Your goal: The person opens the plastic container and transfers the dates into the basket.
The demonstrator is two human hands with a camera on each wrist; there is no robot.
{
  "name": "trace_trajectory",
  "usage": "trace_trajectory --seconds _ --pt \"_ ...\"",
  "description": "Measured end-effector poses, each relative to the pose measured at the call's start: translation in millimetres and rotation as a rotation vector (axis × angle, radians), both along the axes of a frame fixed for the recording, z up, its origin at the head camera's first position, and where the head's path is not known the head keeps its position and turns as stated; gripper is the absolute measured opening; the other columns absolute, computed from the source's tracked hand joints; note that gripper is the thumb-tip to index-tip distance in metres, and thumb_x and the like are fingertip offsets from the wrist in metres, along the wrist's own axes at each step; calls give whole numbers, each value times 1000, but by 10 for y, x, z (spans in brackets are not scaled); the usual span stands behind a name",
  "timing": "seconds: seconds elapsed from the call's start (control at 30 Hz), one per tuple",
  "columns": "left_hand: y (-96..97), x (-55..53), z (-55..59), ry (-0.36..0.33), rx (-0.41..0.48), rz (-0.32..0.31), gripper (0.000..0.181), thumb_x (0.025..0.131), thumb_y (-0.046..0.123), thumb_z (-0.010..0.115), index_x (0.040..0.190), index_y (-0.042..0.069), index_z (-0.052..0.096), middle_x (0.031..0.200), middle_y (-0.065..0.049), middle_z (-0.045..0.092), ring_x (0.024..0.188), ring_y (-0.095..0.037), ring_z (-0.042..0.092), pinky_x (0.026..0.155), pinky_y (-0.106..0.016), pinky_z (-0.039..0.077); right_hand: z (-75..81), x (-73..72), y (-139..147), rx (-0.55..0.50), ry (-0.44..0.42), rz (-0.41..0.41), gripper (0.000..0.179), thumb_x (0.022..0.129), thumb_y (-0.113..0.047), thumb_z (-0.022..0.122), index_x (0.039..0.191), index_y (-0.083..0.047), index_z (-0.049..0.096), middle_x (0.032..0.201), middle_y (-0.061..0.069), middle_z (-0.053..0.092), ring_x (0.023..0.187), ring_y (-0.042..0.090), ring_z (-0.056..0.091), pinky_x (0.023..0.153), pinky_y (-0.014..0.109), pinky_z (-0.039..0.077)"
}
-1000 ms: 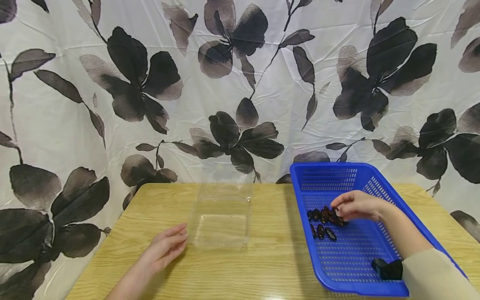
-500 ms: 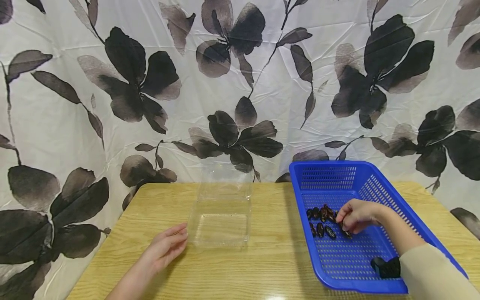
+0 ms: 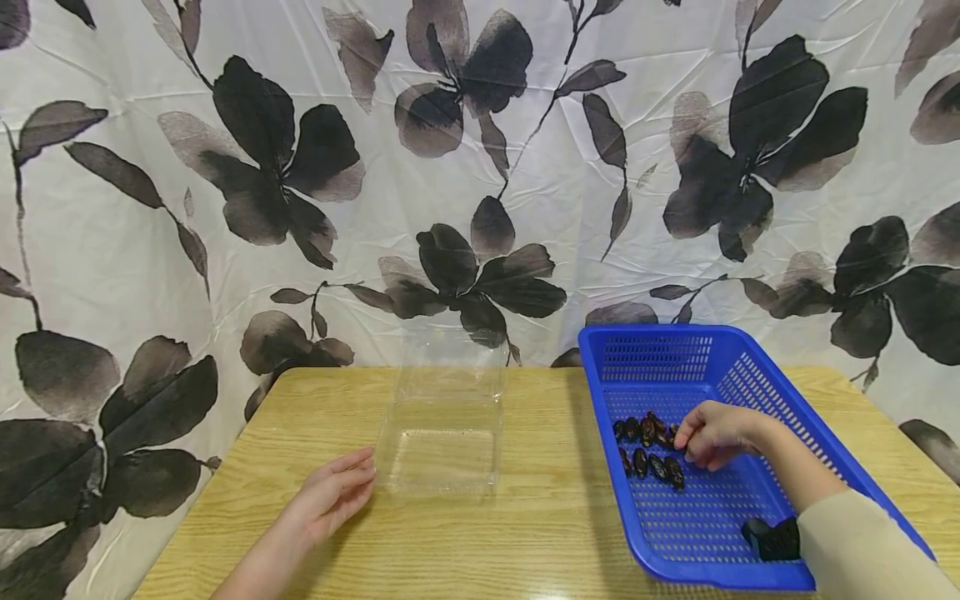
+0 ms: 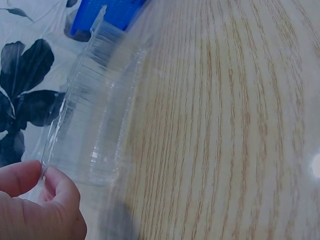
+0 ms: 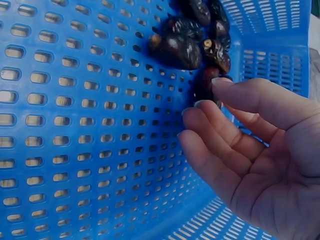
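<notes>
My left hand point(image 3: 330, 493) pinches the side rim of a clear plastic clamshell box point(image 4: 92, 115) between thumb and fingers. The box stands on the table with its lid raised at the back; I see nothing inside it. My right hand point(image 3: 716, 435) reaches into a blue plastic basket point(image 3: 624, 533). Its thumb and forefinger close on a dark brown date point(image 5: 211, 77), partly hidden by the thumb. Several more dates point(image 3: 648, 427) lie in the back row. In front of them is a shorter row, with one wrinkled date point(image 3: 675, 473) at its right end.
The wooden table point(image 3: 540, 508) carries the box at left centre and the basket at right. A floral cloth point(image 3: 555, 167) hangs behind the table's far edge. A black object point(image 3: 772, 538) shows beside the right sleeve point(image 3: 862, 542), over the basket's front.
My right hand has let go of a date, which now lies at the right end of the front row. The hand is back at the back row's right end. My left hand stays put.
</notes>
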State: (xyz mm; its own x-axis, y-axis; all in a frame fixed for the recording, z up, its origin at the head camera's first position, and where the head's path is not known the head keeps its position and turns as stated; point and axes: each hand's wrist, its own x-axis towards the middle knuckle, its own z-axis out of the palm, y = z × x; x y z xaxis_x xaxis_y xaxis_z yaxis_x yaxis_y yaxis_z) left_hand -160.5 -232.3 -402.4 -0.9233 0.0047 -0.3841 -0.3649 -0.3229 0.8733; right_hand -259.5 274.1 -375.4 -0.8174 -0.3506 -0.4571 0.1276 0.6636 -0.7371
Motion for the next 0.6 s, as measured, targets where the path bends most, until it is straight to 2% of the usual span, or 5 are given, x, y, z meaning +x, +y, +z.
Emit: trace_trajectory --seconds 0.1,0.27,0.4,0.5,0.6 --pt "-4 4 -1 -4 0 2 60 93 -4 51 144 -7 21 132 -14 32 95 -12 51 81 -19 47 9 4 4 -5 -1 3 20 70 4 59 89 5 62 74 5 61 66 16 57 62 36 54" --pt "-17 -1 -5 3 8 8 58 91 -4 54 142 -8 26 118 -7 44 94 -13 52 81 -19 47 60 -5 -8 -18 3 -4 20 72 1 58 91 6 62 77 5 61 68 18 56 62 36 53" --pt "-58 -9 -17 1 25 15 36 90 -3 55 126 1 53 106 -3 53 91 -12 54 80 -21 48 123 -26 -58 -31 29 7 18 81 -3 54 93 7 61 77 5 58 69 18 57 60 33 50" --pt "-107 -16 -21 -4 16 16 24 90 0 56 111 10 63 98 -1 57 87 -11 55 78 -22 49 195 -38 -99 -67 78 26 22 87 -6 51 101 9 59 80 5 57 72 18 58 62 35 51" --pt "-176 -32 10 -2 -69 -34 35 91 5 57 126 5 53 101 -2 56 88 -10 55 79 -23 49 306 -38 -114 -86 176 67 28 90 -9 53 109 10 56 82 4 57 75 18 56 62 36 50"
